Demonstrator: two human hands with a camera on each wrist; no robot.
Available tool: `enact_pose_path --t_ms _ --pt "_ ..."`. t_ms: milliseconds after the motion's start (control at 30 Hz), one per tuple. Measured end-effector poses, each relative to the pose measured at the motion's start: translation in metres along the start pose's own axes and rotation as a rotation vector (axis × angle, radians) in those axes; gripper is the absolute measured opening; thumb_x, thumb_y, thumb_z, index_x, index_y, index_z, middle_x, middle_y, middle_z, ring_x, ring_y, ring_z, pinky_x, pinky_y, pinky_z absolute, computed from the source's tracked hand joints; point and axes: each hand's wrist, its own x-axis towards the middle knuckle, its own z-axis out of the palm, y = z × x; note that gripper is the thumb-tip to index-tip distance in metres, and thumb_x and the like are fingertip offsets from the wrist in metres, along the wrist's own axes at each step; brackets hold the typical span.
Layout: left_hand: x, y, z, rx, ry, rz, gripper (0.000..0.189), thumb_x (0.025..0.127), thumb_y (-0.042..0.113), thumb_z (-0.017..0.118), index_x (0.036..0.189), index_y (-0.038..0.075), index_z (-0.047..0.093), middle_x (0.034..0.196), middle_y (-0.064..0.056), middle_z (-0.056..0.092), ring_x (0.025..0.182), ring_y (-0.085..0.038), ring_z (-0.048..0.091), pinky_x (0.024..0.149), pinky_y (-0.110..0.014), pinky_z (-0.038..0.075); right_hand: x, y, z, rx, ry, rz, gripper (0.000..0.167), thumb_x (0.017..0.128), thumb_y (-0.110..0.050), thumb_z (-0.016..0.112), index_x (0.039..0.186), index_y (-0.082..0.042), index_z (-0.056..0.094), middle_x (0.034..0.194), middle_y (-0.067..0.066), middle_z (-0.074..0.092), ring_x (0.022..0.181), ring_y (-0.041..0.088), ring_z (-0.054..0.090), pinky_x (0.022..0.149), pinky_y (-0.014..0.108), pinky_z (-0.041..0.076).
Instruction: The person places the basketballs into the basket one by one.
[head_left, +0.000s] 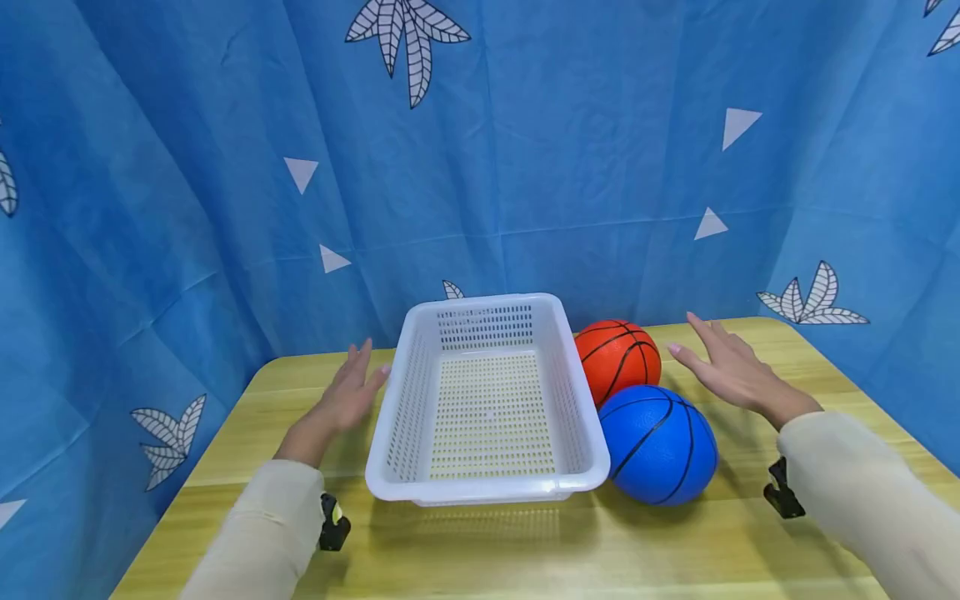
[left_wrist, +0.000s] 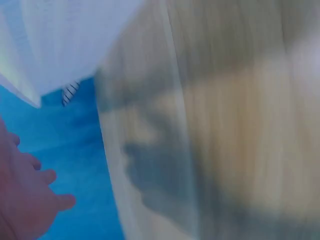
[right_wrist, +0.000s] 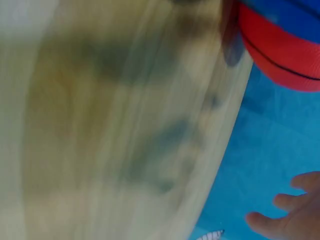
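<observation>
A white perforated plastic basket (head_left: 487,492) stands on the wooden table with nothing inside it. To its right are two balls with black seams: a red-orange basketball (head_left: 618,360) behind and a blue basketball (head_left: 660,446) in front, close against the basket's side. My left hand (head_left: 341,408) hovers by the basket's left wall, fingers extended; whether the thumb touches the rim I cannot tell. Right of the balls, my right hand (head_left: 731,367) hangs in the air with fingers spread, holding nothing. In the right wrist view, the red-orange basketball (right_wrist: 280,55) shows partly behind the blue one.
The wooden table (head_left: 480,558) ends at a back edge just behind the basket. A blue curtain (head_left: 570,150) with leaf and triangle prints hangs behind and along both sides. Each sleeve carries a black wrist device (head_left: 333,523).
</observation>
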Motion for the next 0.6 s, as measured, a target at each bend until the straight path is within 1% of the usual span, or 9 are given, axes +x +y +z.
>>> enact_pose_path --t_ms 100,133,167,233,333,400,467,533,600 --pt "-0.006 0.001 0.012 -0.248 0.006 -0.001 0.072 0.099 0.055 0.023 0.151 0.017 -0.008 0.158 -0.012 -0.010 0.143 -0.038 -0.006 0.108 -0.063 0.002 -0.008 -0.002 0.004 0.097 -0.002 -0.003 0.079 0.098 -0.055 0.026 0.150 -0.004 -0.002 0.152 0.033 0.003 0.134 0.057 0.008 0.096 0.074 0.011" --pt "-0.009 0.002 0.016 -0.331 0.003 -0.002 0.072 0.099 0.054 0.024 0.152 0.017 -0.008 0.158 -0.012 -0.008 0.143 -0.036 -0.005 0.109 -0.062 0.002 -0.012 -0.003 0.005 0.133 -0.010 0.004 0.079 0.098 -0.055 0.025 0.150 -0.003 -0.002 0.152 0.033 0.005 0.133 0.057 0.010 0.097 0.074 0.013" --pt "-0.012 0.002 0.020 -0.408 -0.002 -0.007 0.071 0.099 0.054 0.024 0.152 0.018 -0.008 0.159 -0.012 -0.006 0.144 -0.036 -0.004 0.110 -0.060 0.003 -0.016 -0.004 0.006 0.165 -0.019 0.016 0.078 0.098 -0.055 0.023 0.150 -0.003 -0.002 0.151 0.033 0.006 0.132 0.058 0.013 0.096 0.074 0.016" --pt "-0.018 0.004 0.028 -0.556 -0.016 -0.021 0.071 0.099 0.053 0.025 0.152 0.019 -0.007 0.159 -0.010 -0.004 0.144 -0.034 -0.001 0.112 -0.057 0.006 -0.025 -0.005 0.009 0.255 -0.051 0.045 0.078 0.098 -0.056 0.020 0.150 -0.002 -0.003 0.151 0.034 0.006 0.130 0.059 0.016 0.093 0.073 0.024" --pt "-0.027 0.006 0.039 -0.774 -0.047 -0.005 0.069 0.100 0.049 0.026 0.152 0.017 -0.007 0.159 -0.009 -0.002 0.145 -0.032 0.001 0.113 -0.052 0.009 -0.037 -0.007 0.013 0.410 -0.110 0.084 0.080 0.097 -0.058 0.016 0.150 -0.001 -0.004 0.150 0.036 0.005 0.128 0.061 0.017 0.088 0.069 0.036" --pt "-0.033 0.008 0.045 -0.880 -0.065 0.014 0.065 0.101 0.046 0.025 0.152 0.018 -0.004 0.159 -0.008 0.002 0.144 -0.031 0.007 0.113 -0.050 0.013 -0.045 -0.008 0.017 0.512 -0.146 0.102 0.081 0.097 -0.058 0.016 0.149 0.000 -0.005 0.149 0.036 0.004 0.129 0.061 0.015 0.085 0.066 0.041" --pt "-0.039 0.008 0.050 -0.945 -0.078 0.038 0.060 0.101 0.044 0.023 0.153 0.020 0.003 0.157 -0.009 0.014 0.142 -0.032 0.017 0.112 -0.047 0.018 -0.052 -0.008 0.022 0.586 -0.178 0.115 0.081 0.097 -0.058 0.015 0.149 -0.001 -0.006 0.149 0.037 0.003 0.130 0.061 0.013 0.085 0.064 0.043" --pt "-0.043 0.009 0.053 -0.974 -0.088 0.061 0.057 0.101 0.046 0.020 0.152 0.022 0.012 0.152 -0.013 0.026 0.136 -0.033 0.030 0.109 -0.043 0.026 -0.058 -0.008 0.026 0.659 -0.192 0.121 0.079 0.097 -0.058 0.015 0.150 -0.002 -0.005 0.149 0.037 0.002 0.131 0.060 0.011 0.085 0.063 0.043" --pt "-0.047 0.011 0.056 -1.018 -0.093 0.067 0.055 0.101 0.047 0.019 0.150 0.022 0.020 0.142 -0.016 0.038 0.126 -0.031 0.042 0.103 -0.037 0.034 -0.064 -0.008 0.030 0.736 -0.197 0.119 0.076 0.098 -0.056 0.015 0.150 -0.004 -0.004 0.150 0.036 0.001 0.131 0.060 0.010 0.085 0.063 0.044"
